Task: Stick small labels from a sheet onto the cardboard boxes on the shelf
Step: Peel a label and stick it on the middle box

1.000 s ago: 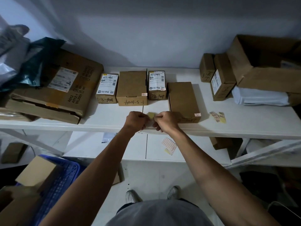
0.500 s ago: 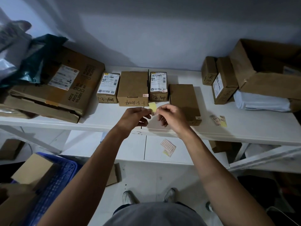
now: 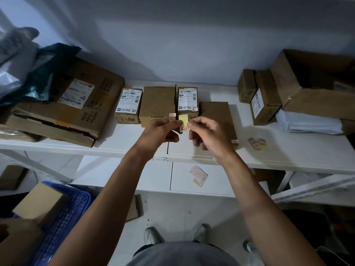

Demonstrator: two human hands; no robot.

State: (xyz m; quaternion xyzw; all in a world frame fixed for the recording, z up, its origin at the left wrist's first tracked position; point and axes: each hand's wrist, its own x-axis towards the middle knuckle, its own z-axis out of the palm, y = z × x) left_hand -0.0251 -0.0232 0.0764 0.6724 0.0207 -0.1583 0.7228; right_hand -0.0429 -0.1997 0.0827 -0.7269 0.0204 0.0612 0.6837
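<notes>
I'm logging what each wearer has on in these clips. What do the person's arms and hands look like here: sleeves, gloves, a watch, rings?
Both forearms are bare up to the frame edge, with no sleeves in view. The left hand and right hand wear no gloves, and no watch, band or ring shows on either wrist or on the visible fingers. Nothing is marked on them.

Dim, bluish light; deep shadows below shelf (image 3: 288,160); wide-angle edge distortion.

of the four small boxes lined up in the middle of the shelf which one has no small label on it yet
The leftmost box, with the white shipping label on top. Small red-printed labels show at the front right corners of the plain box, the narrow box and the long box; none shows on it.
</notes>
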